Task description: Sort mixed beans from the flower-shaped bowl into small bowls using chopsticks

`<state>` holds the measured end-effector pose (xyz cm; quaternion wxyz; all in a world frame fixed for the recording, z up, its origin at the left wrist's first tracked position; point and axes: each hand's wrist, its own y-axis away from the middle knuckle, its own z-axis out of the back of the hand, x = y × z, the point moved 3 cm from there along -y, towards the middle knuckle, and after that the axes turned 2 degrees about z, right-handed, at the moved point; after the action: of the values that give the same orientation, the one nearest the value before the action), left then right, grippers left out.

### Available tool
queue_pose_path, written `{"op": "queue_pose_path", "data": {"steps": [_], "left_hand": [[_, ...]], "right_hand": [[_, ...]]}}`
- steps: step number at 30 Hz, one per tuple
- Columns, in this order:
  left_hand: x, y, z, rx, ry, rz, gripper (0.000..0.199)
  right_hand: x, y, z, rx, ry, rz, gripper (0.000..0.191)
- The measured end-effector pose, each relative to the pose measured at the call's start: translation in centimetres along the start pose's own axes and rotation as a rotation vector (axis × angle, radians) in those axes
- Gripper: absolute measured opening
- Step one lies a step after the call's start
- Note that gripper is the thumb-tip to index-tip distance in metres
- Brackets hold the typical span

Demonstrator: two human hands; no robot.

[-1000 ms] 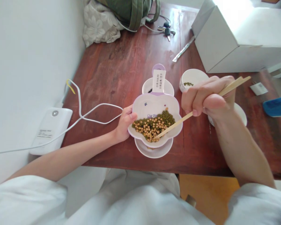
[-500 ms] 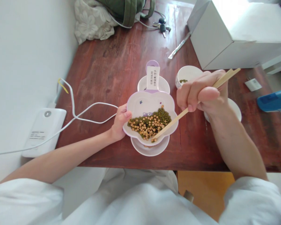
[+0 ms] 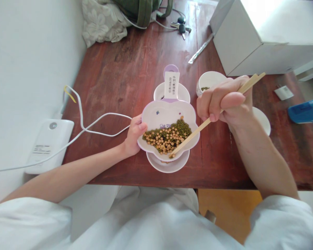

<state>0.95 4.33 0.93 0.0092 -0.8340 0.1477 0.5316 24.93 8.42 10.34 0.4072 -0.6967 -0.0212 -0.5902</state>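
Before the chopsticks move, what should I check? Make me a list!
1. Left fingers gripping the wavy dish: ok, at its edge.
2. Right fingers holding the chopsticks: ok.
3. Chopstick tips inside the dish: ok, by the beans.
4. One bean pinched: cannot tell, too small.
5. Near bowl fully visible: not ok, the dish hides most of it.

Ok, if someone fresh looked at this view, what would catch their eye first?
Probably the cloud-shaped dish of green and tan beans, mid-view, gripped at its side by the left hand. Next, the wooden chopsticks slanting from the right hand down into the dish. Beyond, at the upper right, the big white box stands out against the red-brown table.
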Motion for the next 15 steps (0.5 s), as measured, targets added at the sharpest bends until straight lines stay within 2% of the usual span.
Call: {"op": "queue_pose_path", "data": {"steps": [7, 15], "left_hand": [[0.14, -0.05, 0.25, 0.052, -0.018, -0.038, 0.043], [0.05, 0.07, -0.18, 0.091, -0.016, -0.072, 0.041]], "right_hand": [[0.64, -0.5, -0.33, -0.003, 0.025, -0.015, 0.066], [0.45, 0.09, -0.15, -0.025, 0.045, -0.017, 0.064]]}}
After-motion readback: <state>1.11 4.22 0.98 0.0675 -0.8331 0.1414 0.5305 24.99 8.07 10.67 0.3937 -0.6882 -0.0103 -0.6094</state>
